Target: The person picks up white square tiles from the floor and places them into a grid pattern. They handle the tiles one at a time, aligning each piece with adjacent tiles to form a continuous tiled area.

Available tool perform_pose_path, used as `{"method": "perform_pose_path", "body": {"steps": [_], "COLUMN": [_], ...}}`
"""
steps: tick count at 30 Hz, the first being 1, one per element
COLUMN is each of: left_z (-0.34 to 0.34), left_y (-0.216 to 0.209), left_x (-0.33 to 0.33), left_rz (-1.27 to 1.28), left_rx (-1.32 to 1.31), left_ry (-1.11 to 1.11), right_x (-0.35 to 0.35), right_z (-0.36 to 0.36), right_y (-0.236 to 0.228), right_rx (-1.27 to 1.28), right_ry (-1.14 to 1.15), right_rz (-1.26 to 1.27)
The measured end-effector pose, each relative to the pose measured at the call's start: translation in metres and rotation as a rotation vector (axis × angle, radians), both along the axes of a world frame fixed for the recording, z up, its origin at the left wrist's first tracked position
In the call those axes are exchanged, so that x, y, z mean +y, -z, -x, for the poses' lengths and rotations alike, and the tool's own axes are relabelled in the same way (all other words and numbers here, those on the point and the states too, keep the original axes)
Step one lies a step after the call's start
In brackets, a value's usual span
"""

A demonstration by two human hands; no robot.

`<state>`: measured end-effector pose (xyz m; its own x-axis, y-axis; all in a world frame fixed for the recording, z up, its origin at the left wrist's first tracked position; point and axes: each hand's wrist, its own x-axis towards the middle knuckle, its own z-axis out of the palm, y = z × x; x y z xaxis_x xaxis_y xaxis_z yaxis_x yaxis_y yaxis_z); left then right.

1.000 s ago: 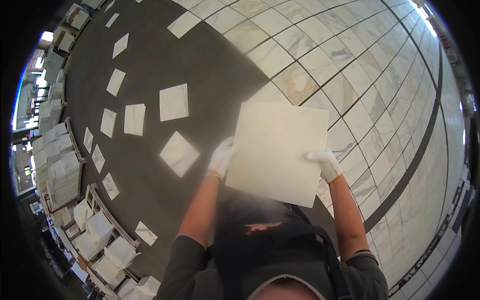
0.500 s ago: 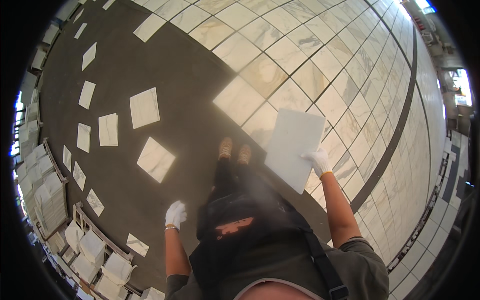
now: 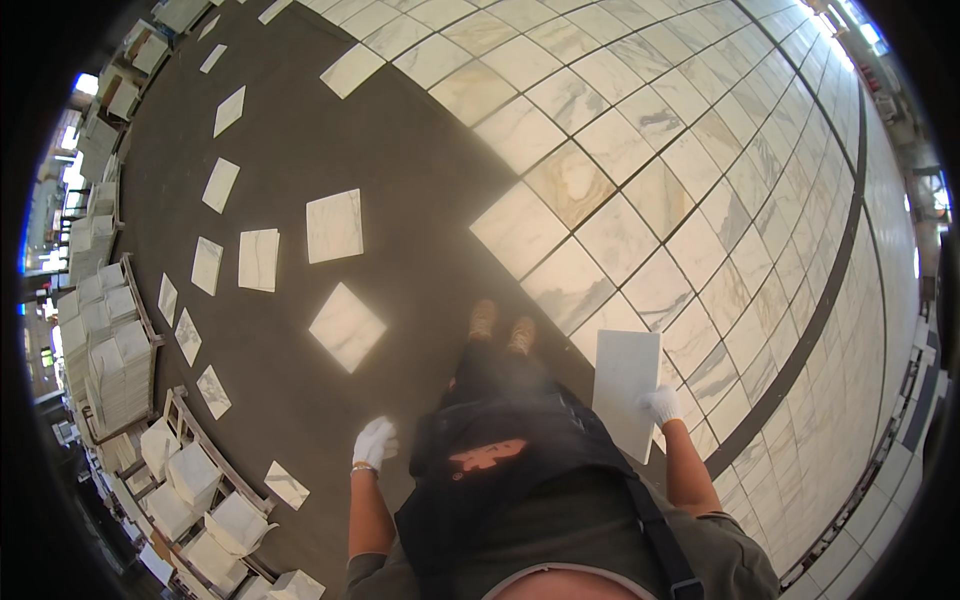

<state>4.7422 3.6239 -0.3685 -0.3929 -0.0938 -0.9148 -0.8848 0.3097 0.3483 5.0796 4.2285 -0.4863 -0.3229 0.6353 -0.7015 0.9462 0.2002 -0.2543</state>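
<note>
My right hand [image 3: 661, 404], in a white glove, grips a pale grey-white stone tile [image 3: 626, 390] by its right edge. The tile hangs steeply tilted at my right side, above the laid floor tiles, and its plain face shows. Down at my left side, my left hand [image 3: 375, 442], also gloved in white, is loosely curled with nothing visible in it. Below it lies the dark floor [image 3: 290, 420]. In front of my shoes [image 3: 483, 318], a white marble tile [image 3: 347, 328] rests flat on that floor, and another marble tile [image 3: 335, 226] lies just beyond.
To the right spreads a grid of veined marble tiles [image 3: 596, 276], crossed by a dark strip [image 3: 800, 370]. Several loose tiles [image 3: 258, 260] are scattered over the dark floor on the left. Stacks of tiles [image 3: 118, 370] on wooden pallets line the left edge.
My right hand has lowered the tile nearer my body and tipped it steeper, so its face looks narrower. My left hand stays curled at my side. The view has shifted slightly.
</note>
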Motion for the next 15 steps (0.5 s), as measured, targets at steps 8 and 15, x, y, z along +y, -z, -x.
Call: {"method": "perform_pose_path", "body": {"steps": [8, 15], "left_z": [0.014, 0.066], "left_y": [0.0, 0.011], "left_x": [-0.016, -0.05], "left_rz": [0.035, -0.032], "left_rx": [0.052, 0.044], "left_ry": [0.091, 0.122], "right_x": [-0.056, -0.096], "right_z": [0.004, 0.071], "right_y": [-0.023, -0.057], "right_rx": [-0.183, -0.194], "right_ry": [-0.04, -0.1], "right_rz": [0.032, -0.012]}}
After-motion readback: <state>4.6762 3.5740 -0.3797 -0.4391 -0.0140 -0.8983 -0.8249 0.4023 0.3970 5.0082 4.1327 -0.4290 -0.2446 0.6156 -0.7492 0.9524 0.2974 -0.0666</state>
